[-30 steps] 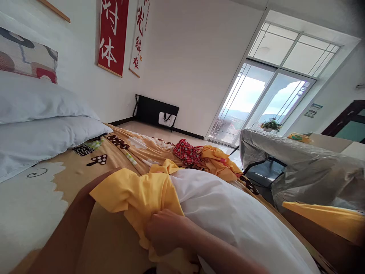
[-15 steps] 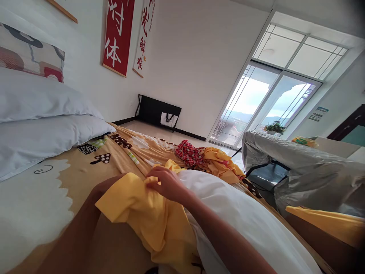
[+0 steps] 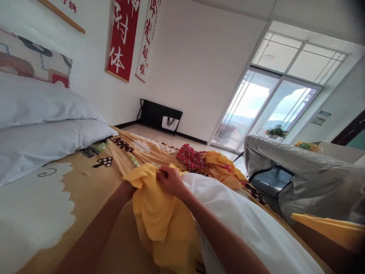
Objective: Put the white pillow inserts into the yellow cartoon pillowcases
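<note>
A yellow pillowcase [image 3: 155, 213] lies bunched over the near end of a white pillow [image 3: 242, 220] on the bed. My right hand [image 3: 171, 180] is closed, pinching the yellow cloth's upper edge. My left hand [image 3: 129, 190] reaches under the cloth from the left; its fingers are hidden inside the fabric. Only the left wrist and forearm show.
A tan blanket [image 3: 85, 182] with mushroom prints covers the bed. Two white pillows [image 3: 42, 125] are stacked at the left. Red plaid cloth [image 3: 191, 156] and more yellow cloth [image 3: 224, 167] lie farther along. A table under a grey cover [image 3: 299, 167] stands at the right.
My right hand went from the lower bunch of cloth up to its top edge. My left arm pulled in, gathering the yellow cloth toward the pillow's end.
</note>
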A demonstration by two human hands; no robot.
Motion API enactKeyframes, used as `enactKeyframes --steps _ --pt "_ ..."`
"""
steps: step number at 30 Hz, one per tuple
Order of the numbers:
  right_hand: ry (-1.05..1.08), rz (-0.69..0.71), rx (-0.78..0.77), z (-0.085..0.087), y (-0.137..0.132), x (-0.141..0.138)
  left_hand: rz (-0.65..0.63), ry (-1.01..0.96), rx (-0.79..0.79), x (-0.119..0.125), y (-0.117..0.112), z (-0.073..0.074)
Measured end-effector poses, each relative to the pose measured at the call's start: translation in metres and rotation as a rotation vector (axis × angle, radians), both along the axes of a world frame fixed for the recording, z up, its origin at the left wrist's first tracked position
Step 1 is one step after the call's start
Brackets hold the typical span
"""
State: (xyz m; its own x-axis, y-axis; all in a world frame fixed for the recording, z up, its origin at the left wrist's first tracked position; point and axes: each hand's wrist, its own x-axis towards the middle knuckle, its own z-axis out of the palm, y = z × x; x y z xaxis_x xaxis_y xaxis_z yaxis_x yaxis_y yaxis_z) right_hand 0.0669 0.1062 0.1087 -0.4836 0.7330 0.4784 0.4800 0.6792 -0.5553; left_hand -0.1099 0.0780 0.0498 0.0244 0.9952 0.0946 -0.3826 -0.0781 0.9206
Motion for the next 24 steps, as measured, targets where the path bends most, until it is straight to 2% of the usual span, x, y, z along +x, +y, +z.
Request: enactKeyframes --steps 3,6,7,10,12,14,19,21,24 --pt "0.202 -0.147 0.011 0.003 0.004 0.005 -0.074 -0.014 0.057 0.009 -0.017 0.027" --pt "0.331 -0.186 -0.011 0.008 0.006 0.008 -0.148 0.034 0.204 0.022 -0.03 0.047" --pt "0.355 -0.18 -0.026 0.011 0.007 0.009 -0.104 0.054 0.238 0.027 -0.031 0.049" --pt "0.407 -0.171 -0.083 0.017 0.01 0.012 0.16 0.129 0.251 0.043 -0.03 0.045" --pt "0.446 -0.169 -0.13 0.022 0.012 0.014 0.232 0.215 0.254 0.045 -0.027 0.038" --pt "0.486 -0.159 -0.206 0.024 0.014 0.016 0.144 0.29 0.246 0.038 -0.025 0.034" --pt "0.568 -0.097 -0.496 0.022 0.006 0.011 -0.358 0.401 0.089 -0.002 -0.028 0.037" --pt "0.578 -0.067 -0.585 0.019 0.002 0.006 -0.424 0.443 0.066 -0.017 -0.03 0.038" --pt "0.554 -0.016 -0.669 0.015 -0.001 0.001 -0.433 0.493 0.047 -0.034 -0.031 0.036"
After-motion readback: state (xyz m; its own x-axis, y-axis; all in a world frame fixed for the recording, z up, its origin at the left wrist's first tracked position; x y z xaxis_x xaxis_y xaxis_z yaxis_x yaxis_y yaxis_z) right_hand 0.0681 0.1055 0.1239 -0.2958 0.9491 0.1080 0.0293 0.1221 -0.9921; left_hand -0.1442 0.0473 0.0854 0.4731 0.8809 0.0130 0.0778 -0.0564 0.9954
